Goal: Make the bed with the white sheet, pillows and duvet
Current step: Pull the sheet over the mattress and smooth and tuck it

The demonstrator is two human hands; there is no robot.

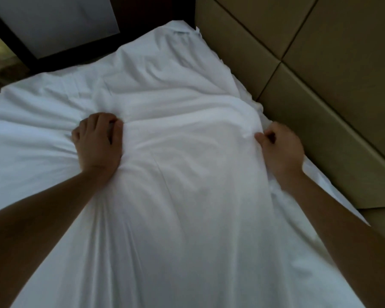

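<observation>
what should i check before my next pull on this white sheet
1. Grip of the left hand on the white sheet: ok, its fingers are curled into a bunched fold.
2. Grip of the right hand: ok, it pinches the sheet's edge beside the padded headboard.
3. Sheet smooth between the hands: not ok, creases fan out from the left hand and folds lie beyond it.
4. The far corner tucked in: cannot tell, its underside is hidden.
5. Pillows and duvet within reach: cannot tell, none plainly in view.
</observation>
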